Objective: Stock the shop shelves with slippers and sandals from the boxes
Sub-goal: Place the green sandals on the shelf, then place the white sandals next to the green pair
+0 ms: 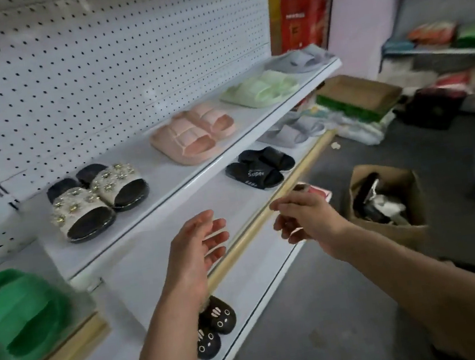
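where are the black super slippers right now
The black Super slippers sit on the second shelf down, right of centre in the head view, below the pink slippers and left of a grey pair.

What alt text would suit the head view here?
Two empty hands, left hand and right hand, reach toward white shop shelves holding pairs of slippers: jewelled, pink, pale green. An open cardboard box sits on the floor.

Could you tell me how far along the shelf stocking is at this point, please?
Done: the upper shelf holds four pairs, from the flowered sandals to the grey slippers; the shelf below has the black slippers and another grey pair. In hand: nothing; the left hand and right hand are empty. Left: the cardboard box on the floor still holds items.
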